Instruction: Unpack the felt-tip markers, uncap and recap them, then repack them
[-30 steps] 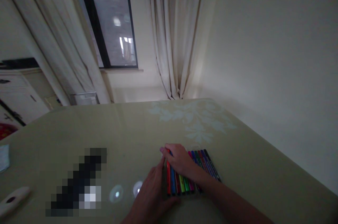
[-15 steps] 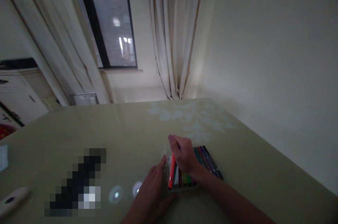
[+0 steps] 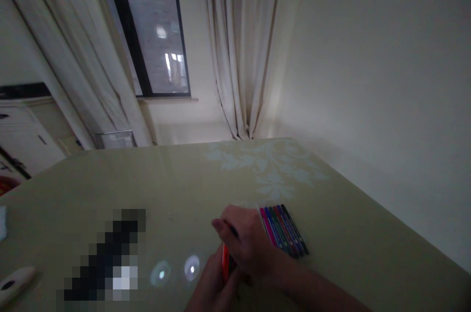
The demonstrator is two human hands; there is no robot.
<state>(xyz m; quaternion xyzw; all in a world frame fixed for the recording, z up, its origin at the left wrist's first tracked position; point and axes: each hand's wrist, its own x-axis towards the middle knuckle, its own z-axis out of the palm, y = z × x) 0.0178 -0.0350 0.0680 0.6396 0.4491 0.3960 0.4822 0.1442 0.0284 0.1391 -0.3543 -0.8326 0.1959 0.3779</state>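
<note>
**Close work low over the surface [image 3: 172, 184]**

Far left, past the surface: white cabinet [image 3: 22, 128], a black item [image 3: 24, 90] on its top. A bit of something red [image 3: 6, 185] shows at the edge of my view, then a pale sheet-like thing [image 3: 2, 222], partly cut off. Nearer, a white oblong object [image 3: 16, 283] with a dark oval on it. Next, a long dark item [image 3: 103, 258], blurred into blocks, lying aslant. Behind: cream curtain [image 3: 73, 52], dark-framed window [image 3: 150, 27], second curtain [image 3: 243, 47]. Two round spots of light on the surface, just left of the hands.

Left hand [image 3: 215, 277]: grip closed round the lower part of an orange-red marker [image 3: 225, 264], which stands tilted between the two hands, near the row. Dark pieces beside it, mostly hidden; number unclear.

Right hand [image 3: 246, 238]: touching the left, fingers curled in tight, a dark tip [image 3: 232, 230] held under the thumb and forefinger. Cannot tell which pen it belongs to.

Right of that, a row of markers [image 3: 282, 231], side by side: pink, blues, green, dark red, purple, black. The forearm crosses just below. Pale leaf pattern [image 3: 275, 165] beyond; bare wall [image 3: 375, 81] closes the right.
</note>
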